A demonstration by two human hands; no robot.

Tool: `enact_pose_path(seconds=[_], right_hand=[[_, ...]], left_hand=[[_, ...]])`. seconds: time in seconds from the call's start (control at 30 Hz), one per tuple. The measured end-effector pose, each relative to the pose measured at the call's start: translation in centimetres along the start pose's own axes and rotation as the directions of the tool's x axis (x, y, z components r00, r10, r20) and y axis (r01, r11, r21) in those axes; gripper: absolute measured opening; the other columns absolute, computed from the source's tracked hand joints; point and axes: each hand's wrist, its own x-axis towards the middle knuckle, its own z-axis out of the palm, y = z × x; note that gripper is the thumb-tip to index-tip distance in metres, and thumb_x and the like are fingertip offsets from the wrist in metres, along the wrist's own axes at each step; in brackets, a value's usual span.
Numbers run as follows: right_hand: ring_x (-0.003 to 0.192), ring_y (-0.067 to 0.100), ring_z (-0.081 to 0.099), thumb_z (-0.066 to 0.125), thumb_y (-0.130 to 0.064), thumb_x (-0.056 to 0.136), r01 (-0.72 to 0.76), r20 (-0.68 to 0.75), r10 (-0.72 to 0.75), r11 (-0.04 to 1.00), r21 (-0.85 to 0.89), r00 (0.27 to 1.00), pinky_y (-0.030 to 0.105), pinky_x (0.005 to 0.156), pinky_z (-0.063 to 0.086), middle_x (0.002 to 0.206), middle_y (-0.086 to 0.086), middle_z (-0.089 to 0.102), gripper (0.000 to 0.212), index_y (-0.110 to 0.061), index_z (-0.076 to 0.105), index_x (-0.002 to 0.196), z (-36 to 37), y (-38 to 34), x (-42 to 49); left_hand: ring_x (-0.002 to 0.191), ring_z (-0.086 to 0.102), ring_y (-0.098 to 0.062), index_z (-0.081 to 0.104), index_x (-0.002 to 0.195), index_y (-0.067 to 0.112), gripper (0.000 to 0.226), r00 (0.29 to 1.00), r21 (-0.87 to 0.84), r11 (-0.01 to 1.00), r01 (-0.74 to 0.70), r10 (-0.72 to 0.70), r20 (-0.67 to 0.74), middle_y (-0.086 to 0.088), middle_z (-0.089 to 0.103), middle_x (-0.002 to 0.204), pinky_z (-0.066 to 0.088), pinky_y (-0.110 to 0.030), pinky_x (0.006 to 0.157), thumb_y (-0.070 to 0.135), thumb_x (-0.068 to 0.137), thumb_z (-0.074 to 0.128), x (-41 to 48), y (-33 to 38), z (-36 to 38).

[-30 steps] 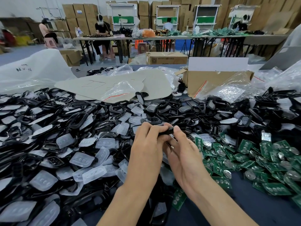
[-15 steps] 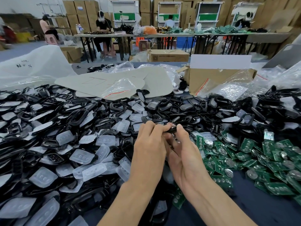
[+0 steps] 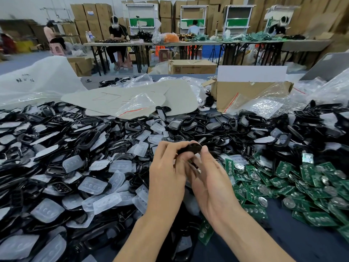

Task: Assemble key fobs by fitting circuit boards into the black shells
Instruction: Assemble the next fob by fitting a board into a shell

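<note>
Presently, forearms enter from bottom edge. Left hand (image 3: 168, 173) and right hand (image 3: 213, 186) meet at centre, fingertips of both pinching one black shell (image 3: 189, 148) from opposite sides, above heap. Board inside it: cannot tell. Left of hands: loose black shells (image 3: 86, 138) mixed with translucent button pads (image 3: 92, 185). Right: green circuit boards (image 3: 319, 219) bearing coin cells (image 3: 262, 202), on blue table (image 3: 283, 237). Beyond: grey sheets (image 3: 113, 99), open cardboard box (image 3: 245, 91), clear plastic bags (image 3: 264, 106). Far back: seated workers (image 3: 117, 33) at long tables (image 3: 207, 43), stacked cartons (image 3: 90, 14).

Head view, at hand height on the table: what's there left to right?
Clear button pads → left hand → black shell held by both hands → right hand → green circuit boards.
</note>
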Motion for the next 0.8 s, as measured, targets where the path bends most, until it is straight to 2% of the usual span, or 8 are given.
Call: enact_pose_path(seconds=[0.13, 0.27, 0.43, 0.53, 0.6, 0.67, 0.73, 0.8], right_hand=[[0.105, 0.026, 0.072, 0.061, -0.019, 0.085, 0.090, 0.046, -0.089, 0.996, -0.016, 0.995, 0.033, 0.098, 0.056, 0.111, 0.016, 0.075, 0.031, -0.005, 0.070, 0.112, -0.2, -0.1, 0.3], [0.102, 0.020, 0.074, 0.068, -0.016, 0.077, 0.117, 0.047, -0.113, 0.988, -0.100, 0.992, 0.022, 0.084, 0.059, 0.108, 0.012, 0.077, 0.029, -0.011, 0.074, 0.105, -0.6, -0.4, 0.6], [0.095, 0.018, 0.074, 0.075, -0.032, 0.073, 0.161, 0.085, -0.141, 0.930, -0.331, 0.986, 0.035, 0.075, 0.060, 0.106, 0.003, 0.077, 0.018, -0.029, 0.080, 0.090, -1.1, -0.4, 0.7], [0.087, 0.021, 0.070, 0.075, -0.041, 0.071, 0.195, 0.086, -0.176, 0.879, -0.434, 0.981, 0.038, 0.074, 0.057, 0.095, 0.001, 0.076, 0.020, -0.027, 0.076, 0.087, -1.0, -0.3, 0.4], [0.087, 0.022, 0.068, 0.074, -0.038, 0.073, 0.205, 0.071, -0.194, 0.867, -0.455, 0.978, 0.040, 0.076, 0.056, 0.092, 0.002, 0.074, 0.015, -0.027, 0.074, 0.083, -0.9, -0.2, 0.3], [0.080, 0.019, 0.066, 0.072, -0.029, 0.077, 0.175, 0.046, -0.171, 0.909, -0.377, 0.984, 0.038, 0.069, 0.053, 0.089, 0.004, 0.070, 0.009, -0.025, 0.071, 0.085, -0.7, -0.3, 0.3], [0.076, 0.017, 0.066, 0.066, -0.026, 0.082, 0.094, 0.042, -0.087, 0.973, -0.211, 0.995, 0.033, 0.064, 0.055, 0.088, 0.007, 0.067, 0.020, -0.019, 0.066, 0.101, -0.6, -0.5, 0.1], [0.085, 0.018, 0.070, 0.063, -0.029, 0.086, 0.025, 0.046, -0.020, 0.992, -0.124, 0.999, 0.031, 0.073, 0.059, 0.099, 0.012, 0.072, 0.039, -0.011, 0.061, 0.121, -0.3, -0.8, -0.1]], left_hand=[[0.099, 0.063, -0.005, 0.067, 0.108, 0.031, 0.020, 0.998, -0.086, 0.994, 0.062, -0.061, 0.020, 0.016, 0.062, 0.103, 0.043, -0.007, 0.083, 0.016, 0.095, 0.062, 0.2, -0.2, -0.1], [0.108, 0.062, 0.002, 0.067, 0.123, 0.030, 0.026, 0.988, -0.153, 0.977, 0.150, -0.140, 0.072, 0.023, 0.065, 0.114, 0.043, -0.005, 0.087, 0.032, 0.099, 0.058, 0.1, -0.3, 0.0], [0.113, 0.062, 0.004, 0.063, 0.133, 0.029, 0.046, 0.973, -0.201, 0.957, 0.208, -0.182, 0.140, 0.024, 0.067, 0.118, 0.046, -0.009, 0.089, 0.053, 0.097, 0.049, -0.4, -0.2, 0.0], [0.106, 0.064, 0.006, 0.061, 0.134, 0.028, 0.056, 0.969, -0.135, 0.970, 0.203, -0.179, 0.169, 0.018, 0.070, 0.115, 0.048, -0.010, 0.086, 0.064, 0.095, 0.046, -0.5, 0.0, 0.1], [0.100, 0.064, 0.007, 0.061, 0.134, 0.031, 0.049, 0.977, -0.094, 0.981, 0.173, -0.159, 0.142, 0.015, 0.071, 0.115, 0.048, -0.009, 0.084, 0.058, 0.096, 0.046, -0.6, 0.1, 0.2], [0.102, 0.065, 0.004, 0.061, 0.134, 0.033, 0.042, 0.983, -0.088, 0.985, 0.150, -0.138, 0.125, 0.013, 0.070, 0.118, 0.051, -0.017, 0.089, 0.047, 0.097, 0.046, -0.6, 0.2, 0.0], [0.106, 0.065, 0.000, 0.063, 0.132, 0.032, 0.035, 0.985, -0.062, 0.991, 0.116, -0.107, 0.135, 0.012, 0.070, 0.116, 0.053, -0.027, 0.092, 0.038, 0.101, 0.050, -0.7, 0.2, 0.0], [0.108, 0.063, 0.001, 0.064, 0.131, 0.028, 0.034, 0.990, 0.007, 1.000, 0.028, -0.028, 0.141, 0.016, 0.068, 0.116, 0.053, -0.025, 0.094, 0.026, 0.099, 0.054, -0.8, 0.2, 0.1]])
